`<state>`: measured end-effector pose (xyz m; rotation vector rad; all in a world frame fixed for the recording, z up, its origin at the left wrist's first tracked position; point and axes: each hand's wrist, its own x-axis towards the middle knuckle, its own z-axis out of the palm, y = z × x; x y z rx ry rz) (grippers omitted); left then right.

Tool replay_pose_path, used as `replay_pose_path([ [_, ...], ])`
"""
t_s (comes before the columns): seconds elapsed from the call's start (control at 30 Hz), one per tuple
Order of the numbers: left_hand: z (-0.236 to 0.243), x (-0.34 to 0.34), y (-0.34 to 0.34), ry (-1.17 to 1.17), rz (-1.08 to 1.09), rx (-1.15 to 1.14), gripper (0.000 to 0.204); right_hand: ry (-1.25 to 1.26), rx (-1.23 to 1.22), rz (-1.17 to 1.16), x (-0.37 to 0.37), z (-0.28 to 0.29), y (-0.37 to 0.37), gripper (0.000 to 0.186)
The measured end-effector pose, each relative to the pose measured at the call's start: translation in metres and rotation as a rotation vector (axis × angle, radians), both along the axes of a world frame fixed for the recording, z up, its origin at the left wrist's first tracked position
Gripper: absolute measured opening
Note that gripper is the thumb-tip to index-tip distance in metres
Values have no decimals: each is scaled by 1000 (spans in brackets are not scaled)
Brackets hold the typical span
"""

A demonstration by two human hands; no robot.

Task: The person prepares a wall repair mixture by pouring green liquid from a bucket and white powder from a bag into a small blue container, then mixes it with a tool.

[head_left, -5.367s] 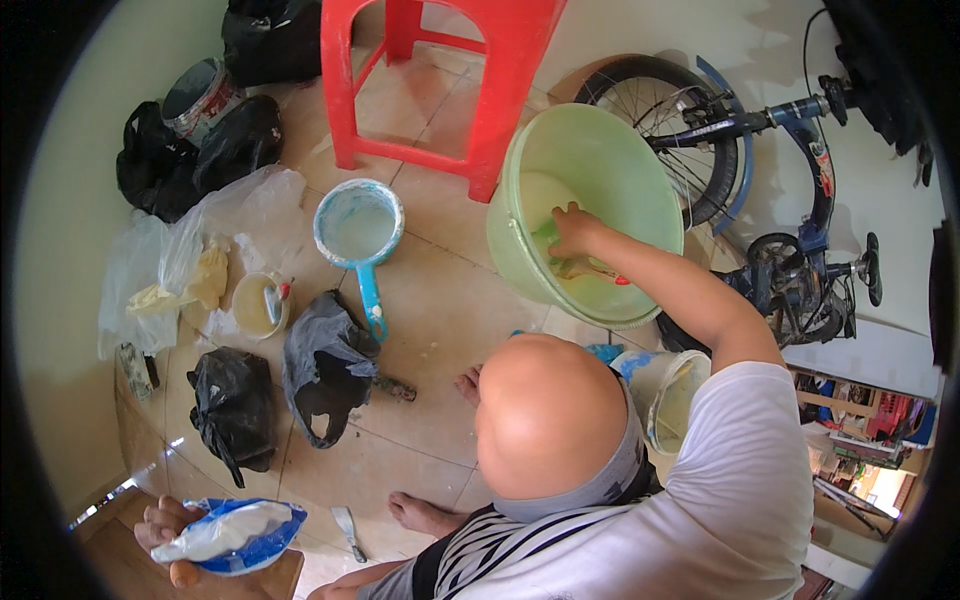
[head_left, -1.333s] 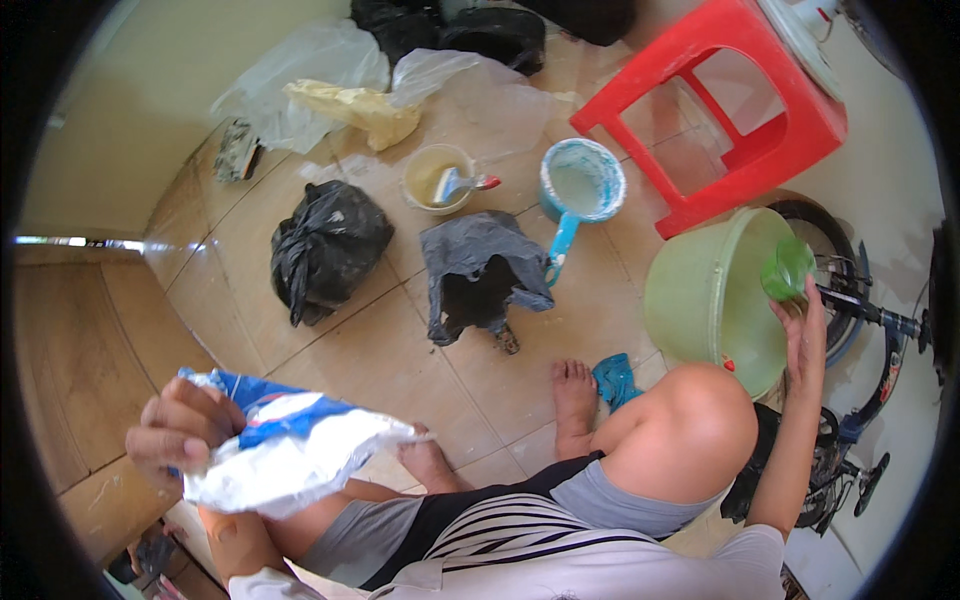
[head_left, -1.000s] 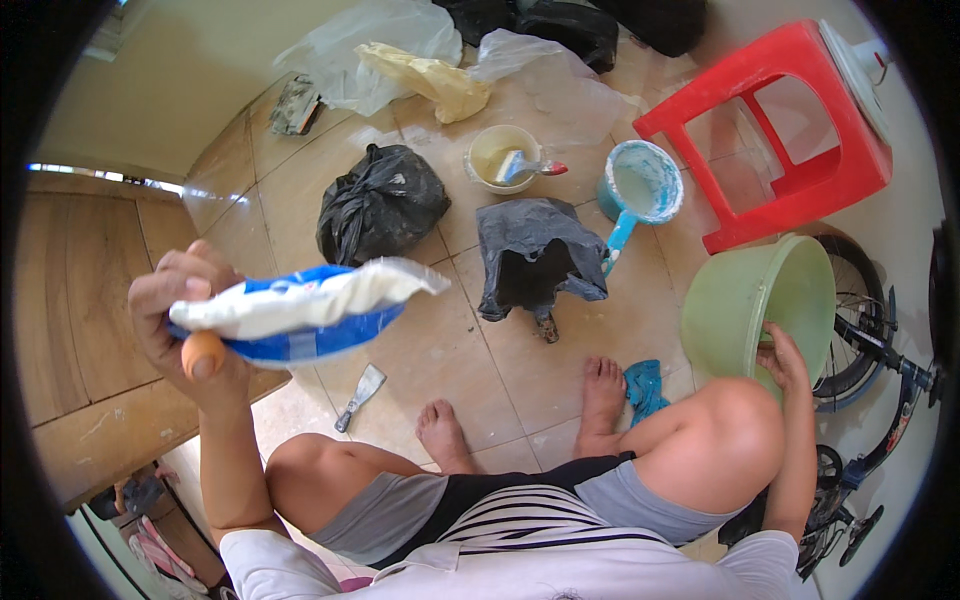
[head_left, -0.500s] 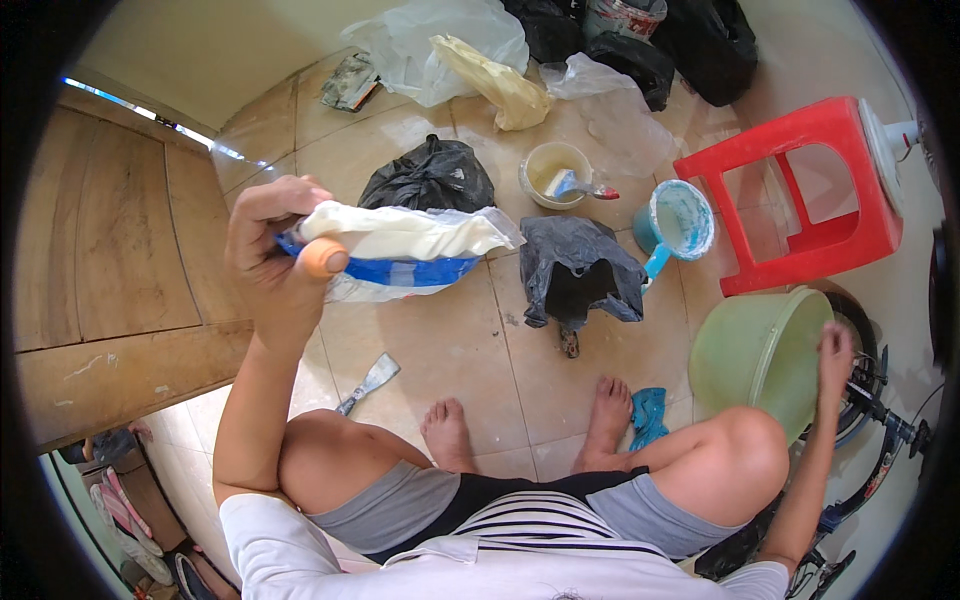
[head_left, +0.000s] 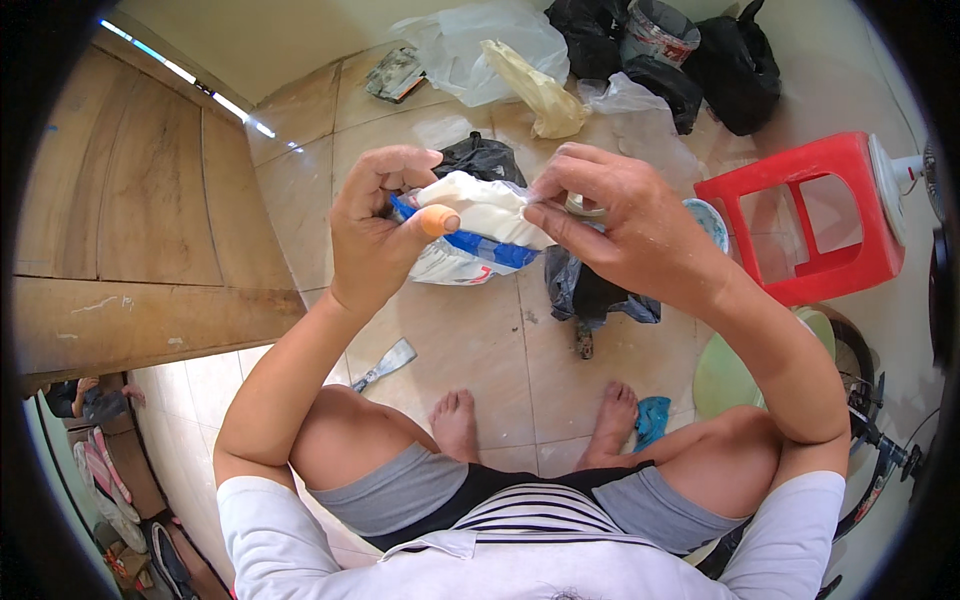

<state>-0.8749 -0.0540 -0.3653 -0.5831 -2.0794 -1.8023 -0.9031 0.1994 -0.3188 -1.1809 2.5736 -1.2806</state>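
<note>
A white and blue plastic packet (head_left: 478,255) is held up over the floor between my two hands. My left hand (head_left: 390,205) is closed around its left end, with an orange covering on the thumb. At the packet's right end, my right hand (head_left: 620,215) pinches the clear plastic edge between thumb and fingers. The contents of the packet cannot be made out. Just behind it lies a knotted black plastic bag (head_left: 482,156). Below my right hand, a dark open plastic bag (head_left: 600,290) rests on the tiles. A putty knife (head_left: 385,365) lies near my left foot.
A red stool (head_left: 850,210) lies on its side at the right, near a pale green tub (head_left: 720,375) and a bicycle (head_left: 885,440). Plastic bags (head_left: 490,60) and a stained bucket (head_left: 655,35) stand at the back. A wooden door (head_left: 150,180) is at the left. A blue cloth (head_left: 652,420) lies by my right foot.
My right hand has come from beside the green tub to the packet and now grips its right end. My left hand has moved the packet a little to the right.
</note>
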Motion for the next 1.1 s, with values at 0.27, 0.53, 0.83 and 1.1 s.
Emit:
replay_pose_path([
  [0.27, -67, 0, -41, -372, -228, 8, 54, 47, 61, 89, 4, -65, -22, 5],
  [0.53, -19, -19, -56, -660, 19, 34, 87, 1, 281, 192, -27, -179, -27, 7],
  [0.83, -7, -12, -59, -623, -113, -262, 61, -11, 393, 50, -74, -236, -36, 9],
  [1.1, -178, 96, -170, -1072, 3, -1052, 47, 106, 353, 30, -77, -221, -45, 15],
])
